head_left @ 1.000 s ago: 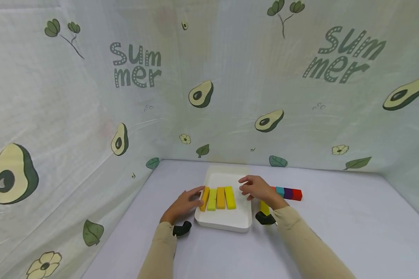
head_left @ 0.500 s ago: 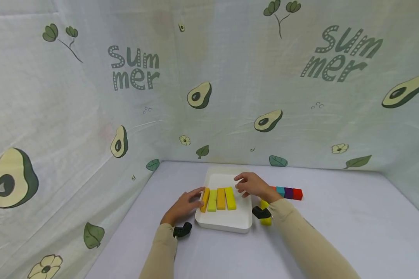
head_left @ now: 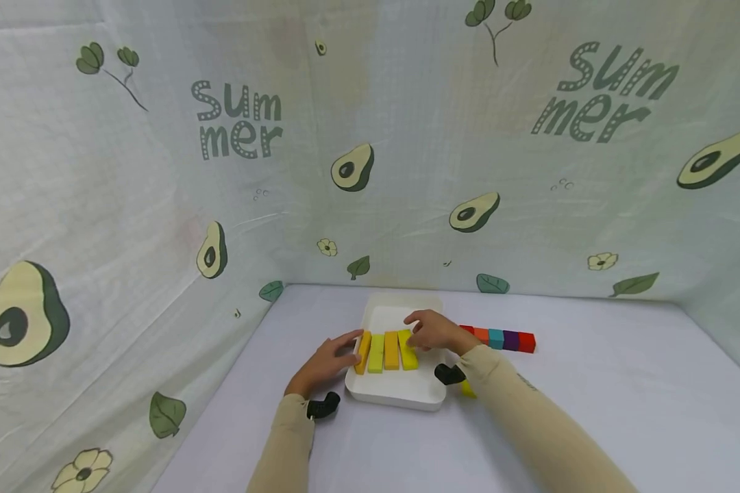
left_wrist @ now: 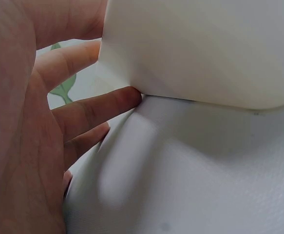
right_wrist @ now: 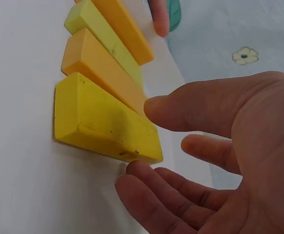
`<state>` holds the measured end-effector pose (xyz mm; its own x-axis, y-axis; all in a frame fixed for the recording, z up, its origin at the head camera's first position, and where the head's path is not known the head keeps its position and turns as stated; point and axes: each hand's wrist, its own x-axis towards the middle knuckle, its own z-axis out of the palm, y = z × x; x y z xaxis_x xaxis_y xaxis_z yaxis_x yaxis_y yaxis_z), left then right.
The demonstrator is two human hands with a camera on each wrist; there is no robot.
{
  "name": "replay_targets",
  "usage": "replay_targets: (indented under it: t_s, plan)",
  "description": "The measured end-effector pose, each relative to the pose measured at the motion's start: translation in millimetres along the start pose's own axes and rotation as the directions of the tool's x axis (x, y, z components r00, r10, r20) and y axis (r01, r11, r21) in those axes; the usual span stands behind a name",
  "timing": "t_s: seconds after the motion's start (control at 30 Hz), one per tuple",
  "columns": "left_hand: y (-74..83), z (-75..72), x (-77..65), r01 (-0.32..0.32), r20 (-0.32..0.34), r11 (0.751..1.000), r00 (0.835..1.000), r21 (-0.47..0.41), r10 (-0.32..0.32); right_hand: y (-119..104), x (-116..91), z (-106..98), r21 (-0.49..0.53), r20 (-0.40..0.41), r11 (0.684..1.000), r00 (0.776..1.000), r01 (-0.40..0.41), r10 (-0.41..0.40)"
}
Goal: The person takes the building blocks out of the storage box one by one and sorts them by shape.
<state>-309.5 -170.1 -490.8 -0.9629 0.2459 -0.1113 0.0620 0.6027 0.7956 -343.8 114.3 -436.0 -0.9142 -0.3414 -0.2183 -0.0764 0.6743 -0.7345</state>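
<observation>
A white tray holds a row of rectangular blocks. From left to right these are an orange block, a lime block, a lighter orange block and a yellow block. My left hand holds the tray's left side, with digits at its rim and a fingertip against the base of its outer wall. My right hand hovers over the tray at the yellow block. In the right wrist view, its thumb and loosely bent fingers stand around the block's far end, without gripping it.
To the right of the tray lies a row of colored cubes, among them a teal cube, a purple cube and a red cube. Another yellow block shows partly under the right wrist. A printed cloth hangs behind the table.
My right hand has moved left and slightly down, from the tray's right side to the yellow block. More of the cube row is now uncovered. My left hand has stayed at the tray.
</observation>
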Motion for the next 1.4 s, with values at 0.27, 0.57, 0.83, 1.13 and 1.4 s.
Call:
replay_targets:
  t_s: [0.27,0.57,0.83,1.13,1.4]
  plan:
    - [2.8,-1.9,1.1,-0.012,0.001,1.000,1.000,-0.013,0.012,-7,-1,3,-0.093,0.017,0.996,1.000,-0.015,0.017]
    - [2.0,-1.3,1.9,-0.014,0.001,1.000,1.000,-0.004,0.014,-4,-1,9,-0.192,-0.014,0.980,0.999,-0.053,0.051]
    - [-3.9,3.1,0.8,-0.006,0.007,1.000,1.000,-0.007,0.006,-3,-5,13,-0.203,-0.011,0.979,0.999,-0.033,0.031]
    - [-0.6,0.5,-0.6,-0.015,0.006,1.000,1.000,0.004,0.015,-2,-7,11,-0.154,-0.047,0.988,0.999,-0.006,-0.002]
    - [-1.0,0.1,-1.2,0.008,-0.001,1.000,1.000,-0.004,-0.008,0,-9,11,-0.106,-0.080,0.994,0.996,0.023,-0.031]
